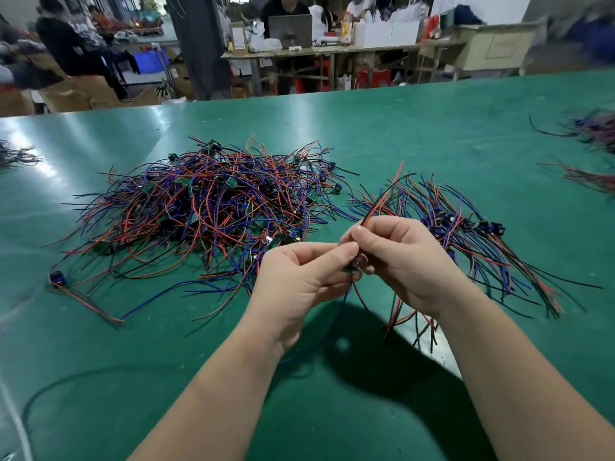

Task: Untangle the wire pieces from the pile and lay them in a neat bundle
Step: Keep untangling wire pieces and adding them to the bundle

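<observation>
A big tangled pile of red, blue and black wire pieces with small green boards and black connectors lies on the green table, left of centre. To its right lies a sorted bundle, its wires fanned out roughly in line. In front of both, above the table, my left hand and my right hand together pinch one wire piece. Its red and black ends stick up past my right fingers. Its blue and red tails hang below my hands.
More wire heaps lie at the table's far right and far left edge. A loose black cable curves across the near left. Beyond the table are benches, boxes and seated or standing people.
</observation>
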Available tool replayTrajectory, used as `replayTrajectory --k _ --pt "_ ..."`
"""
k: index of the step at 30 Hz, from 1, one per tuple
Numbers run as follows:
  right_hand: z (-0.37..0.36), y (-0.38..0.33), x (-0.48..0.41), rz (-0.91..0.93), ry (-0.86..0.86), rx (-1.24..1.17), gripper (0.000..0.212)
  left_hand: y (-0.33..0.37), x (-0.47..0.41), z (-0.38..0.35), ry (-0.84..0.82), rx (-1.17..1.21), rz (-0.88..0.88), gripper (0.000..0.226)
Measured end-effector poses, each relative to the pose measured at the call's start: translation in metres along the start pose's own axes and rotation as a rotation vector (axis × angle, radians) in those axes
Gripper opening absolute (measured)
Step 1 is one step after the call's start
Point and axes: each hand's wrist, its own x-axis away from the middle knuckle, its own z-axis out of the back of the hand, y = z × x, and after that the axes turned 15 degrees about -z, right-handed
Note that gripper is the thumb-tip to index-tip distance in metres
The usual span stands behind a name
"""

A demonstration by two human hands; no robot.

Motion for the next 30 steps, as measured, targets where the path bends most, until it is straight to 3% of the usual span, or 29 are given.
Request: replayTrajectory --k 2,3,6,11,15,21,25,30 --pt "0.002 -0.001 0.0 -0.017 0.092 0.071 0.014 -0.002 -0.001 0.002 -0.004 -0.042 0.05 0.008" --pt "0.004 -0.002 -0.001 -0.036 0.136 0.06 0.015 -0.005 -0.002 0.004 -0.023 -0.061 0.08 0.014" --pt "0.017 -0.01 -0.003 -0.099 0.283 -0.077 0.015 -0.003 0.0 0.004 -0.12 -0.104 0.152 0.022" --pt "0.045 -0.02 -0.002 -0.075 0.46 -0.324 0.01 0.0 0.003 0.004 -0.256 -0.175 0.171 0.007" --pt "0.049 -0.02 -0.003 -0.076 0.528 -0.395 0.003 0.002 0.002 0.005 -0.288 -0.229 0.18 0.007" --pt "0.051 -0.02 -0.006 -0.035 0.516 -0.547 0.02 0.011 0.0 0.008 -0.25 -0.024 0.15 0.008" --pt "0.035 -0.016 -0.007 0.037 0.601 -0.332 0.004 0.011 -0.007 0.008 0.061 0.153 0.028 0.014" --pt "-0.001 -0.001 0.004 0.233 0.178 0.239 0.019 0.001 -0.008 0.008 0.191 0.071 -0.037 0.012"
